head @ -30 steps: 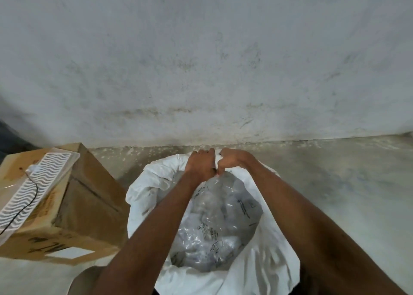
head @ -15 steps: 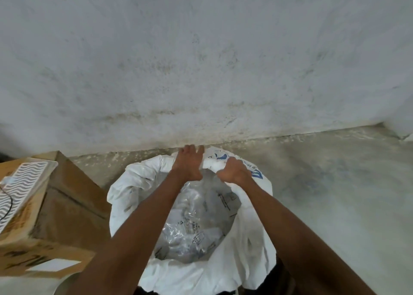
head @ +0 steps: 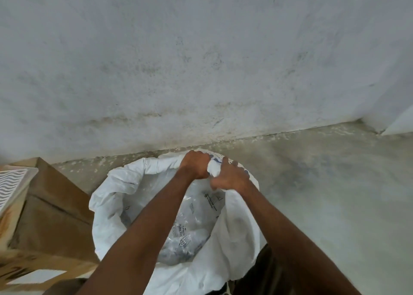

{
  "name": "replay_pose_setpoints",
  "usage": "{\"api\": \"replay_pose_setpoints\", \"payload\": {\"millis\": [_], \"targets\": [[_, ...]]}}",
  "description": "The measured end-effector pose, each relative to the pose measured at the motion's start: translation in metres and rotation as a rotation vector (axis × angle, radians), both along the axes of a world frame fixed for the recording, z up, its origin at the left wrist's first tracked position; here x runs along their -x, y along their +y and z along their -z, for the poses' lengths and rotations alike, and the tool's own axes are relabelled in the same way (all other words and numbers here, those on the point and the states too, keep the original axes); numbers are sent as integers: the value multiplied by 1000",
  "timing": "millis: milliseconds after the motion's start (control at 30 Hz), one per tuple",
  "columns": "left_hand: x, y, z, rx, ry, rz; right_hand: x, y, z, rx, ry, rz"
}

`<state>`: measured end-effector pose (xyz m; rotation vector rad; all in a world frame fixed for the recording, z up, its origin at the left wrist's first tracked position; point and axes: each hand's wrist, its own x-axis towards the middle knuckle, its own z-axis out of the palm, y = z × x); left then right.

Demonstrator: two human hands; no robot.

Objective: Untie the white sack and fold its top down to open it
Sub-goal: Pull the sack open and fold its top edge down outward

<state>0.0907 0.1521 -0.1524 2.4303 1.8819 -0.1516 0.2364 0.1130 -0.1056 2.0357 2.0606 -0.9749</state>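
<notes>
Since half a second ago, left hand (head: 196, 166) has closed on the sack (head: 116, 196) rim; right hand (head: 231, 176) pinches beside it. Best roll outward evenly, both grips tight.

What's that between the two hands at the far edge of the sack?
A bunched fold of the white sack's rim, gripped by the left hand and right hand, seen in the head view.
</notes>
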Motion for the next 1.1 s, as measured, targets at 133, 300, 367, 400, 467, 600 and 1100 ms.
{"api": "replay_pose_setpoints", "payload": {"millis": [133,300,367,400,467,600,1100], "targets": [[-2,10,-6,129,-43,-37,0,-43,22,-213,-116,152],[-13,0,-16,129,44,89,-18,-26,27,20,245,344],[-14,-14,-11,16,35,226,-22,-14,21,134,437,391],[-14,-20,-7,-34,10,314,-24,-9,16,216,518,409],[-15,-27,2,-103,-43,452,-32,-3,12,368,601,389],[-30,-27,3,-75,65,437,-36,-14,10,412,579,335],[-60,-30,-20,206,94,161,-31,-101,33,15,373,626]]}}
